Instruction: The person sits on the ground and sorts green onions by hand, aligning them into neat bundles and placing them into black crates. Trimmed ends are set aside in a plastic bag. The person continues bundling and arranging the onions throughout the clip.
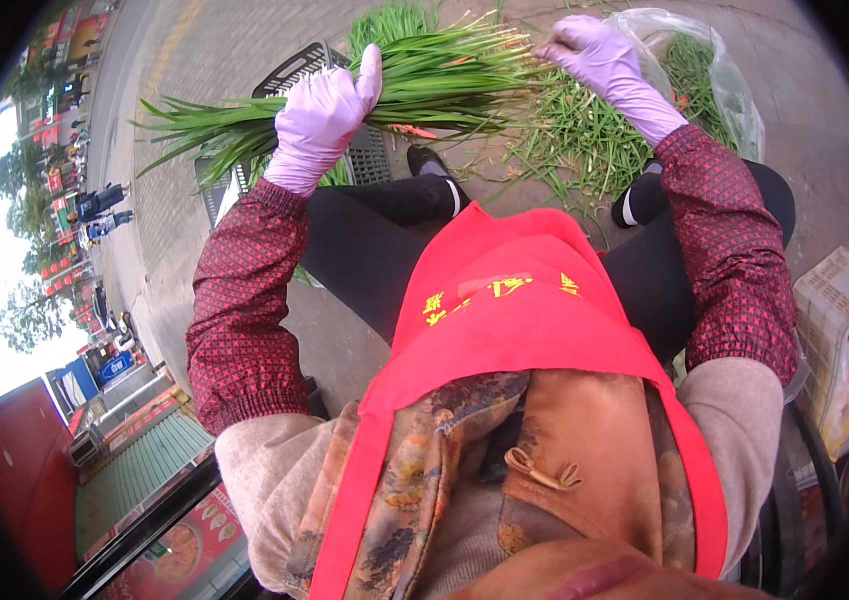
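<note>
In a lilac glove, my left hand (327, 112) is closed around a thick bundle of garlic chives (447, 82), its thumb pointing up. The green leaf tips hang out to the left; the pale stem ends point right. My right hand (597, 56), gloved alike, has its fingers pinched together at those pale ends. Its fingertips are partly hidden. Below it, a loose heap of chive trimmings (582, 135) lies on the ground. Under the bundle stands a dark plastic basket (369, 156), partly covered by the leaves and my left hand.
A clear plastic bag (739, 112) of greens stands behind my right forearm. More chives (390, 26) lie beyond the bundle. My shoes (428, 161) flank the work area. A pale plastic crate (829, 300) is at the right. People (101, 202) stand by the street at left.
</note>
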Action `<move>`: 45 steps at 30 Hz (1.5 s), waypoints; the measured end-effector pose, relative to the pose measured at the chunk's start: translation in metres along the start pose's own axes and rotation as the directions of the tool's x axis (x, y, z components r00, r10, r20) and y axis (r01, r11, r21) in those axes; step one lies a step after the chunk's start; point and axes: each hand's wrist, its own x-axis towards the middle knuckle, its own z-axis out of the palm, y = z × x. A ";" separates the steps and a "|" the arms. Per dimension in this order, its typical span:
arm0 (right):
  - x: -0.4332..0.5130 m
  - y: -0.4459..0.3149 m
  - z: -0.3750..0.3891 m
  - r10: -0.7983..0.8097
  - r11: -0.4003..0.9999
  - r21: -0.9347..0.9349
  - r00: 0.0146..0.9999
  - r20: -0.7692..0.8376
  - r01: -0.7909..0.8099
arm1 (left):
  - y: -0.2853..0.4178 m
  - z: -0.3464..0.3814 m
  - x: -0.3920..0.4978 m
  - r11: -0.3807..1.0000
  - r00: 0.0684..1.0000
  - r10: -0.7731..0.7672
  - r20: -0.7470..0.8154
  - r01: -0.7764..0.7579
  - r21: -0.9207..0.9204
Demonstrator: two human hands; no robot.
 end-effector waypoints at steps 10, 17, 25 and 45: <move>-0.027 -0.039 0.034 -0.125 0.937 0.314 0.986 -0.111 0.154 | 0.003 0.004 -0.001 0.995 0.990 -0.095 0.107 0.094 0.016; -0.016 -0.036 0.032 0.312 0.795 0.556 0.950 -0.032 -0.242 | 0.001 0.003 0.004 0.999 0.999 -0.043 0.014 0.043 0.006; -0.010 -0.022 0.023 -0.099 0.995 -0.008 0.979 -0.179 0.099 | 0.003 -0.001 0.014 0.999 0.998 -0.046 -0.036 0.045 -0.015; -0.004 -0.021 0.031 0.247 0.676 0.699 0.966 0.082 -0.232 | 0.011 0.005 0.016 0.989 0.990 -0.128 -0.061 0.123 -0.077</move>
